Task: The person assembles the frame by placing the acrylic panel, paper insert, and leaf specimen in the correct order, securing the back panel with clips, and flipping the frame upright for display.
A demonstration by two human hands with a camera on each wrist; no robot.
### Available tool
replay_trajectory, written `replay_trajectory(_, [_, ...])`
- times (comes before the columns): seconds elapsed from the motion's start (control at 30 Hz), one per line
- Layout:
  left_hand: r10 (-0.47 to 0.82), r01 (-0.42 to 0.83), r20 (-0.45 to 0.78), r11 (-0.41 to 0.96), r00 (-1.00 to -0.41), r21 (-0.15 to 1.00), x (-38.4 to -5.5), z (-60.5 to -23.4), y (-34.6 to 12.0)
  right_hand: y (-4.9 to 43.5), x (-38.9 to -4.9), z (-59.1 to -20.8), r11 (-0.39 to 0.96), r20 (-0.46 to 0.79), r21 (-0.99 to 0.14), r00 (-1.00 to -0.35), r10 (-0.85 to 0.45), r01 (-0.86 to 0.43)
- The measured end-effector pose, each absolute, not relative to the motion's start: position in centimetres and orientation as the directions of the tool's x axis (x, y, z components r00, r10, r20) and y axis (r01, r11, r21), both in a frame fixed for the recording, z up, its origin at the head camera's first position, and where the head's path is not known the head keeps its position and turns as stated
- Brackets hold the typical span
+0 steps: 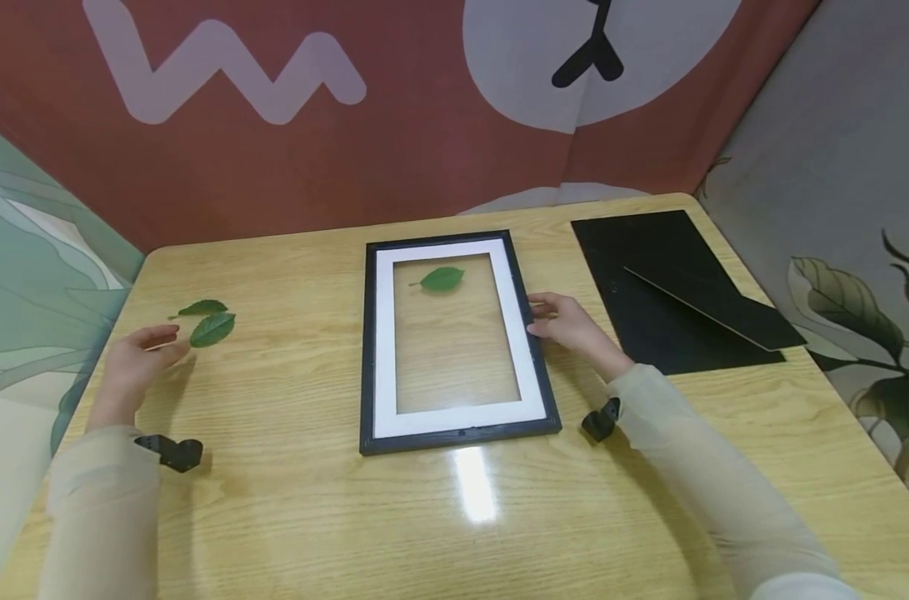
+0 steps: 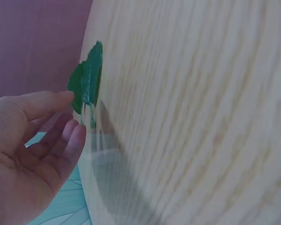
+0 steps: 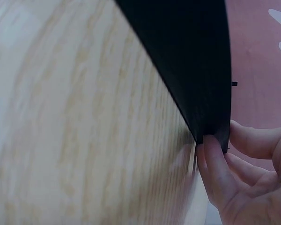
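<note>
A black picture frame (image 1: 460, 432) with a white mat (image 1: 529, 367) lies on the table. Inside its opening, near the top, is a green leaf (image 1: 442, 279). My right hand (image 1: 574, 325) holds the frame's right side, fingers against the outer wall and thumb at the rim; the right wrist view shows this black side (image 3: 196, 70) close up. At the table's left, my left hand (image 1: 142, 362) hovers with loosely bent fingers by two overlapping leaves, a front leaf (image 1: 212, 330) and a back leaf (image 1: 202, 307). Its fingertips (image 2: 65, 95) come very close to them; contact is unclear.
A large black board (image 1: 641, 258) lies flat at the right of the table, with a black flap (image 1: 724, 312) raised over it. The wooden table (image 1: 297, 500) meets a red patterned backdrop (image 1: 424, 167) behind and patterned walls at both sides.
</note>
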State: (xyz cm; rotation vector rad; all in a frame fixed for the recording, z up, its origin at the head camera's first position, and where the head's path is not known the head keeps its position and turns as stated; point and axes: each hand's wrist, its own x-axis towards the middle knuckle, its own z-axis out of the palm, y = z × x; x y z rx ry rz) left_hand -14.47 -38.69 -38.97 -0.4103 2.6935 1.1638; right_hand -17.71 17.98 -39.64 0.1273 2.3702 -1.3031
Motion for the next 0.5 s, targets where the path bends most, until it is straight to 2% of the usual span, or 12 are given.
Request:
replay_trajectory(0.17, [-0.157,-0.350,-0.341,0.688,-0.927,0.636,-14.61,-39.27,-38.94,17.99,-17.66,-39.61,0.558,-0.420,-0.777,-0.900,-0.118,0.290])
replay_trajectory(0.5, [-0.103,-0.299,-0.313,0.665,-0.944,0.684,-14.64,-39.79,-38.76,18.10,-17.61,-39.60,0.583,-0.417,-0.763,-0.902,-0.114,0.279])
